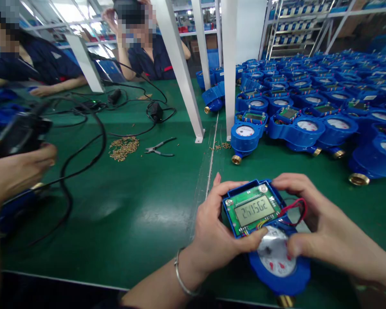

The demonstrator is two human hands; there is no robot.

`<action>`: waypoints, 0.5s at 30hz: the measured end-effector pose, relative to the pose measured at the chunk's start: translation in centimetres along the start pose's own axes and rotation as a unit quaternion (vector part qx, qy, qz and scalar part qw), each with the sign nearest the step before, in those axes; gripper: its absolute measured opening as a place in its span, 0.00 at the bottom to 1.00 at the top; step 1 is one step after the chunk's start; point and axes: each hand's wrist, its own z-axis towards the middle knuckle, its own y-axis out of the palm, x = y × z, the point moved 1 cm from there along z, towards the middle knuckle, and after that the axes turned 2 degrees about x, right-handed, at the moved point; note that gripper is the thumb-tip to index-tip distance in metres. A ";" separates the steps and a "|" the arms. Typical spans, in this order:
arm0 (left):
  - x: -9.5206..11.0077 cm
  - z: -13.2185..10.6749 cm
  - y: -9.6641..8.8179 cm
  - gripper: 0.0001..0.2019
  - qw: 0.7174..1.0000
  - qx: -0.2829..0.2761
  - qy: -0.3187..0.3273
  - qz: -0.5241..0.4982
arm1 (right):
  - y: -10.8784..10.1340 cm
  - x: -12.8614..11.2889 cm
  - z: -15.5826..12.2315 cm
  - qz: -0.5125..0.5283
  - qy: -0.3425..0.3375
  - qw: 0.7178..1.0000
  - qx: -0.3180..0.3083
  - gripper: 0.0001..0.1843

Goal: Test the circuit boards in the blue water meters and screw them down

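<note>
A blue water meter (257, 283) is held between both my hands near the table's front edge, tilted, its brass end toward me. Its top cover is off, so a green circuit board with a lit display (254, 213) shows digits. Around its left side my left hand (212, 227) is closed, thumb at the dial's upper edge. On the right side my right hand (321, 227) grips it, thumb over the dial (275, 253) and slightly blurred. Red and black wires (299, 210) loop out beside the right fingers. The fingers under the meter are hidden.
Many blue meters (309, 128) stand in rows at the right. White posts (183, 73) rise from the green table (141, 214). Pliers (161, 147) lie beside a pile of brass screws (125, 148). A co-worker's hand (28, 165) holds a black device at left; cables (99, 141) cross there.
</note>
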 end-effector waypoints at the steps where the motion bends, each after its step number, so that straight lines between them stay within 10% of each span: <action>1: 0.0 0.0 -0.1 0.33 1.000 0.004 -0.003 0.004 | -0.2 -0.1 -0.2 -0.019 -0.025 0.997 0.076 0.32; 4: 0.0 -0.2 -0.1 0.34 0.999 0.009 0.031 0.031 | 0.1 -1.2 -1.1 -0.154 -0.132 0.952 0.227 0.20; 8: 0.1 -0.5 0.1 0.37 0.990 0.024 0.111 0.085 | 1.3 -2.4 -1.7 -0.298 -0.223 0.906 0.199 0.14; 15: 0.1 -0.3 0.1 0.35 0.981 0.046 0.157 0.106 | 2.0 -2.8 -2.0 -0.312 -0.193 0.905 0.215 0.14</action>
